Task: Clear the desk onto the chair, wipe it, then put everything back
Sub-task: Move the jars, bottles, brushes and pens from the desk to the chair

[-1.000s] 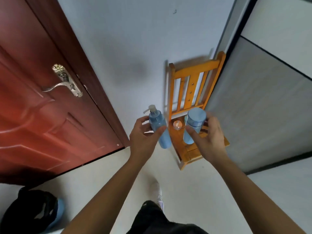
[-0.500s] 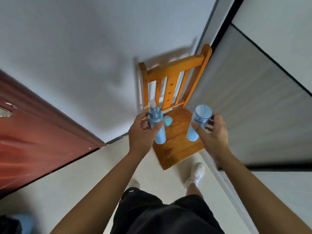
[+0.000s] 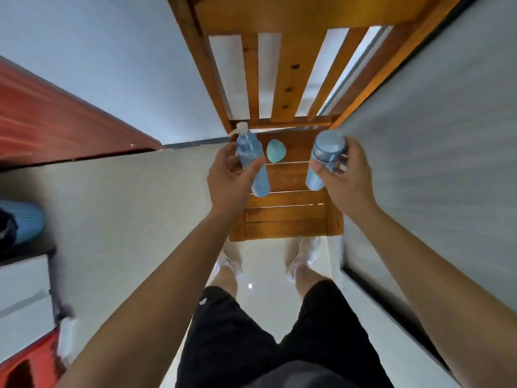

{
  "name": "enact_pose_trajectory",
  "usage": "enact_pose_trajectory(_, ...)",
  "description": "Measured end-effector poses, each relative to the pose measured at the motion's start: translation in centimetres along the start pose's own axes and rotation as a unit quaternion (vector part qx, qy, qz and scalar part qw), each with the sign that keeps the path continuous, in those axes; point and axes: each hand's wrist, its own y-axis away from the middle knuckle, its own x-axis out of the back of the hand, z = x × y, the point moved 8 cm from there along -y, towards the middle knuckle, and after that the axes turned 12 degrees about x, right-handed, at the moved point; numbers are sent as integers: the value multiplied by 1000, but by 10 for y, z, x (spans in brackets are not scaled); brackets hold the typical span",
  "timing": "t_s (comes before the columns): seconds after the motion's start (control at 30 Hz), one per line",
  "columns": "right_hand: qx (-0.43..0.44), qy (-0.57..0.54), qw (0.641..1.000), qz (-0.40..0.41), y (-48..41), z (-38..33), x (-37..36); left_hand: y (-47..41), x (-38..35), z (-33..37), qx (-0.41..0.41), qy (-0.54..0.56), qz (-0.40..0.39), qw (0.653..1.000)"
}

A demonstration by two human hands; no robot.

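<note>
L hand gripped pump bottle, R hand gripped capped blue bottle, both over wooden chair; teal lid far on seat.

Pale wall ran far behind, red-brown door stood left, glossy pale floor lay near, wooden slatted chair stood against wall, grey panel flanked right.

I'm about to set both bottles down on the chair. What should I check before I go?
1. Left hand grips pump bottle: ok.
2. Right hand grips capped bottle: ok.
3. Bare slats at the front of the seat: ok.
4. Teal item clear of both bottles: cannot tell.
5. Bottles' height above the seat: cannot tell.
</note>
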Motion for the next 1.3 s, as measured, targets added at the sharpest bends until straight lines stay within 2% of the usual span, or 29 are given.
enact_pose_trajectory(0.23, 5, 0, 1000, 6, -47, 92, -27, -63, -99, -63, 34, -10, -30, 999)
enact_pose_trajectory(0.47, 13, -9, 999, 36, -80, 150, -28, -119, -171, -59, -41, -66, -68, 995)
enact_pose_trajectory(0.6, 28, -20, 998, 48, -94, 162, -36, -139, -192, -62, -43, -64, -75, 994)
enact_pose_trajectory(0.77, 24, 8, 1000, 0, -94, 172, -55, -134, -199, -80, -63, -98, -75, 990)
enact_pose_trajectory(1.13, 33, 22, 998, -44, -86, 177, -54, -118, -193, -89, -114, -169, -72, 977)
enact_pose_trajectory(1.3, 54, 97, 993, -32, -60, 169, -38, -97, -163, -91, -115, -173, -73, 976)
